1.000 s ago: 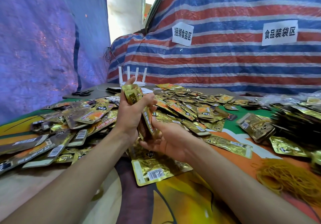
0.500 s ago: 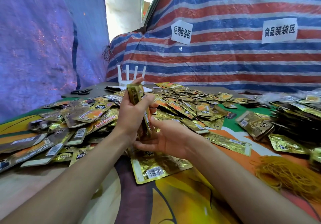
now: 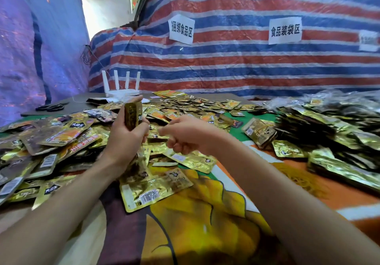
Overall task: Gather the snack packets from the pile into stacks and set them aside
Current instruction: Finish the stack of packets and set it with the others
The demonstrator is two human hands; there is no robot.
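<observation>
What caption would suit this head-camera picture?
Left hand grips an upright stack of snack packets; right hand hovers beside it.

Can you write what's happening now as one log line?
left hand: grips packet stack upright | right hand: apart from it, fingers curled | loose packets: piled around

Both bare forearms are extended forward from the lower corners. The left hand [image 3: 125, 141] is raised, its fingers and thumb wrapped round an upright stack of snack packets [image 3: 132, 115]. The right hand [image 3: 186, 136] is held just beside it, not touching, with fingers loosely curled and blurred.
</observation>
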